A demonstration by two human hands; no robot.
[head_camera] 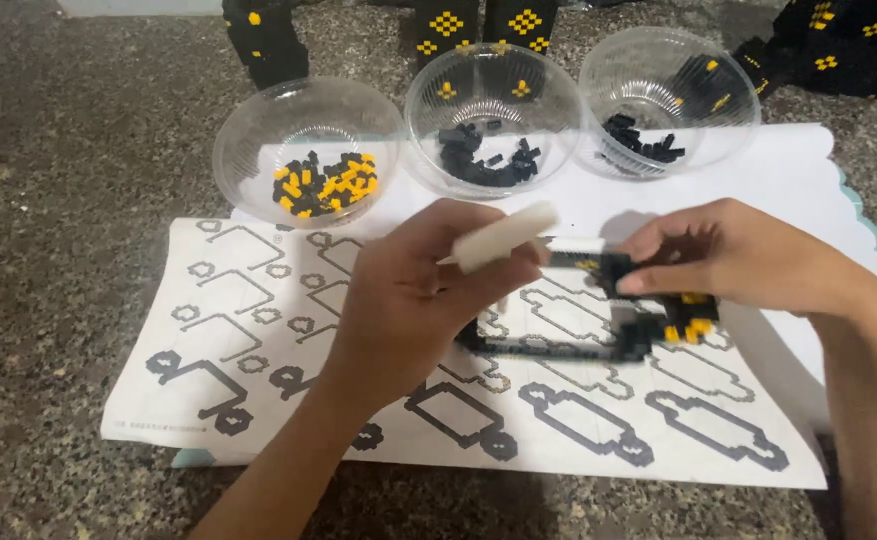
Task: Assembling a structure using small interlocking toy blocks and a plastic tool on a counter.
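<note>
Your left hand (409,300), at the centre of the frame, closes around a pale flat tool (504,237) whose long axis slants from lower left to upper right, its free end pointing toward the right side of the picture. Just right of that tip, your right hand (749,265) pinches the black and yellow brick assembly (614,300) by its upper right portion. The assembly lies mid-frame, held over the printed instruction sheet (259,350); its long axis runs roughly left to right, with a yellow-studded end under your right fingers and a thin black bar extending leftward beneath the left hand. The tool tip meets or nearly meets the assembly's upper edge; contact cannot be confirmed. The right hand is the nearer hand to the assembly's bulk. Beyond the sheet, in the upper part of the frame, stand three clear bowls: the left bowl (259,130) holding yellow and black pieces, the middle bowl (559,100) and the right bowl (734,95) holding black pieces. Finished black and yellow blocks (524,22) line the top edge.
</note>
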